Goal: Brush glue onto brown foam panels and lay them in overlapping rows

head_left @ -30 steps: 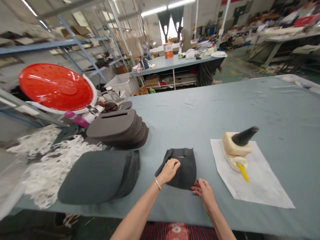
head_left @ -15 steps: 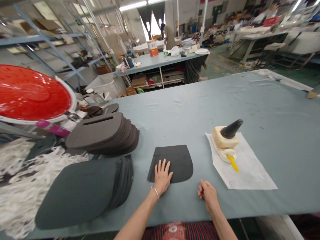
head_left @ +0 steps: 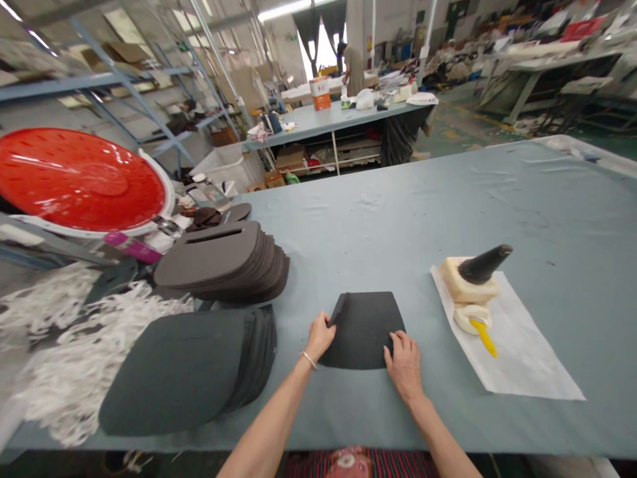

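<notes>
A dark grey foam-like panel (head_left: 368,325) lies on the table in front of me, its left edge folded up. My left hand (head_left: 320,335) is closed on that raised left edge, thumb and fingers pinching it. At the lower right edge, my right hand (head_left: 404,362) rests its bent, spread fingertips on the panel. Left of my hands stand a stack of dark panels (head_left: 174,365) and, behind it, a taller stack of slotted grey-brown panels (head_left: 213,255).
To the right, a cream block-like container with a black cone (head_left: 485,264) and a yellow-handled brush (head_left: 484,337) rest on a white sheet (head_left: 537,365). White stringy scraps (head_left: 60,365) and a red round tray (head_left: 84,179) are at left. Far back, a person (head_left: 353,70) stands by another table (head_left: 318,123).
My left hand has gone from lying flat on the panel to pinching its left edge, which is now folded up. My right hand has uncurled onto the panel's right side. The view has shifted.
</notes>
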`<move>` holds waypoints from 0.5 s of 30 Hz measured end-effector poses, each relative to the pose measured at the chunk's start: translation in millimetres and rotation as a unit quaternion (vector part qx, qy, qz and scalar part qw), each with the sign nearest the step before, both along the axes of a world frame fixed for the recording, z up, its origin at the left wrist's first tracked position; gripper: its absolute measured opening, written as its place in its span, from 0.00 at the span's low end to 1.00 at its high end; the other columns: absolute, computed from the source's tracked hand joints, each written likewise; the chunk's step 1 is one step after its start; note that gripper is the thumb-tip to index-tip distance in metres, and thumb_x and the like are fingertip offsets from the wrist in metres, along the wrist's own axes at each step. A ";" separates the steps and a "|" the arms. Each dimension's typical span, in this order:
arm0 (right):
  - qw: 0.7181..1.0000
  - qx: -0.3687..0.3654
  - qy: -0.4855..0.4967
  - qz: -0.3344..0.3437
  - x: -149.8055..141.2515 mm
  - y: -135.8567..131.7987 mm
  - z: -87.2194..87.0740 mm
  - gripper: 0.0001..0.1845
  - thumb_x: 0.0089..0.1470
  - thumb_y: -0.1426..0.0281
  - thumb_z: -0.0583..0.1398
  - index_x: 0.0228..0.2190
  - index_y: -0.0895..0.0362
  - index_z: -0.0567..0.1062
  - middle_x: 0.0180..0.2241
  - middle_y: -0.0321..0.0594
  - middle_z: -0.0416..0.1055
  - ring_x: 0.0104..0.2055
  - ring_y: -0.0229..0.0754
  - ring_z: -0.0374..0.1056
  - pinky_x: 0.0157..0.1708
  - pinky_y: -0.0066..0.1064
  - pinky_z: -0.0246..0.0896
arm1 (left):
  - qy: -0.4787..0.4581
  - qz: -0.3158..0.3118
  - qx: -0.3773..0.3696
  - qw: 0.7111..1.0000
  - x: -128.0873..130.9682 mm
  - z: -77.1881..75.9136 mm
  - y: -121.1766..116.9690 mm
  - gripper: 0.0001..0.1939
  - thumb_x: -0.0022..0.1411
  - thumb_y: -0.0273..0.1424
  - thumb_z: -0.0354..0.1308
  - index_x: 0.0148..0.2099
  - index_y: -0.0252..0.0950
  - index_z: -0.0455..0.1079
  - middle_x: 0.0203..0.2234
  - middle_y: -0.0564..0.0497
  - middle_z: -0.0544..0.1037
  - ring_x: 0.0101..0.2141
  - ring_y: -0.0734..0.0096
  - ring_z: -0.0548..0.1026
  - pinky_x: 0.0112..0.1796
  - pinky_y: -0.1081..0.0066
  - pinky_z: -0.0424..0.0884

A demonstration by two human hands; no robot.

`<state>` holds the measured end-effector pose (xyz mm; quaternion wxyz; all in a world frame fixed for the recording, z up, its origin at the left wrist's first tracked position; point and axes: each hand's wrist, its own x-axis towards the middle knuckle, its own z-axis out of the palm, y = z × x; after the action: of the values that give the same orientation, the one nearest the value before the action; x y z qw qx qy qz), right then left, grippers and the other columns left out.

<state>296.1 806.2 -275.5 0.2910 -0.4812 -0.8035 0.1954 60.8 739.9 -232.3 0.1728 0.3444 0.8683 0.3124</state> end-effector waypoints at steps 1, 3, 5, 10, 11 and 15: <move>1.000 0.004 -0.009 -0.003 0.2 -0.9 -3.8 0.19 0.55 0.63 0.52 0.45 0.58 0.70 0.49 0.52 0.64 0.51 0.54 0.56 0.50 0.48 0.51 | -0.011 -0.016 0.015 1.000 -3.5 0.6 0.0 0.09 0.48 0.28 0.58 0.32 0.37 0.61 0.24 0.57 0.68 0.28 0.72 0.68 0.34 0.71 0.65; 1.000 0.007 -0.015 -0.002 1.4 -2.2 -7.9 0.20 0.56 0.63 0.52 0.47 0.58 0.69 0.50 0.52 0.63 0.51 0.54 0.55 0.50 0.48 0.51 | -0.022 -0.024 0.049 0.998 -10.7 2.4 0.1 0.11 0.49 0.29 0.58 0.36 0.38 0.60 0.26 0.58 0.68 0.28 0.75 0.68 0.34 0.73 0.65; 1.000 0.002 -0.009 0.001 2.4 -2.1 -8.2 0.20 0.56 0.64 0.52 0.48 0.59 0.69 0.50 0.52 0.63 0.52 0.53 0.55 0.51 0.48 0.51 | -0.022 0.000 0.082 0.996 -19.9 3.8 -0.4 0.15 0.50 0.28 0.57 0.40 0.38 0.59 0.32 0.56 0.69 0.32 0.74 0.69 0.37 0.72 0.66; 0.993 -0.063 0.098 -0.002 2.4 1.9 4.1 0.20 0.53 0.61 0.55 0.45 0.59 0.71 0.48 0.52 0.65 0.53 0.52 0.56 0.53 0.49 0.50 | -0.002 0.094 0.130 0.987 -39.0 4.8 -7.4 0.18 0.50 0.23 0.54 0.45 0.36 0.58 0.41 0.47 0.66 0.43 0.68 0.69 0.47 0.62 0.64; 0.984 -0.104 0.146 -0.010 2.2 2.3 10.2 0.20 0.53 0.60 0.56 0.44 0.58 0.72 0.47 0.51 0.67 0.51 0.51 0.58 0.52 0.49 0.52 | -0.001 0.099 0.136 0.986 -38.0 5.7 -9.0 0.17 0.51 0.23 0.54 0.45 0.35 0.59 0.42 0.46 0.66 0.44 0.67 0.68 0.48 0.60 0.63; 0.844 -0.372 0.387 -0.020 -0.2 -3.3 49.9 0.23 0.50 0.54 0.58 0.41 0.57 0.74 0.42 0.47 0.71 0.44 0.47 0.66 0.41 0.39 0.63 | -0.047 0.027 0.150 0.987 -8.2 18.1 -9.9 0.09 0.57 0.30 0.52 0.41 0.35 0.67 0.37 0.47 0.72 0.39 0.68 0.71 0.45 0.64 0.67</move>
<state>295.9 803.0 -225.6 0.3811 -0.4546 -0.4833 0.6439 52.6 730.0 -214.2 0.1514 0.3275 0.8113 0.4601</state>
